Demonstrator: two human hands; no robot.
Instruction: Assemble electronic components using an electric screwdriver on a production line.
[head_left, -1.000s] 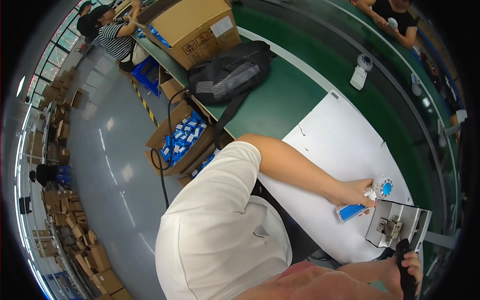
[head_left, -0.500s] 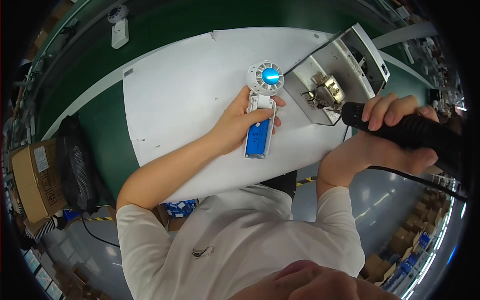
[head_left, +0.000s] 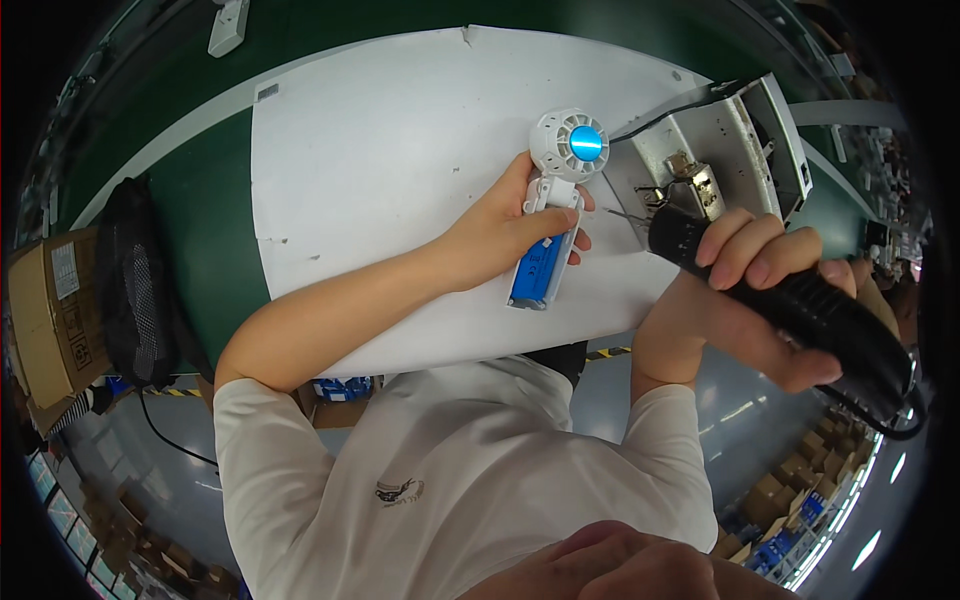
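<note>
My left hand [head_left: 500,222] grips a white handheld fan [head_left: 553,152], thumb across the neck of its handle. The fan's round head has a shiny blue centre and points away from me. Its handle lies open, showing a blue battery [head_left: 536,272] inside. In my right hand [head_left: 755,265] is a thick black electric screwdriver [head_left: 815,305], fingers wrapped around its body. Its thin bit [head_left: 627,216] points left toward the fan handle, apart from it. Just beyond the screwdriver's front end stands a metal screw feeder [head_left: 700,188] with an open top.
A white sheet [head_left: 370,160] covers the green bench [head_left: 200,240]. Another white fan part [head_left: 229,28] lies at the far left. A black mesh bag [head_left: 150,290] and a cardboard box [head_left: 58,310] stand at the left. A box of blue batteries [head_left: 343,388] sits below the bench edge.
The screwdriver has moved left, its bit away from the screw feeder and nearer the fan. My left hand still holds the fan. The whole view has shifted slightly.
</note>
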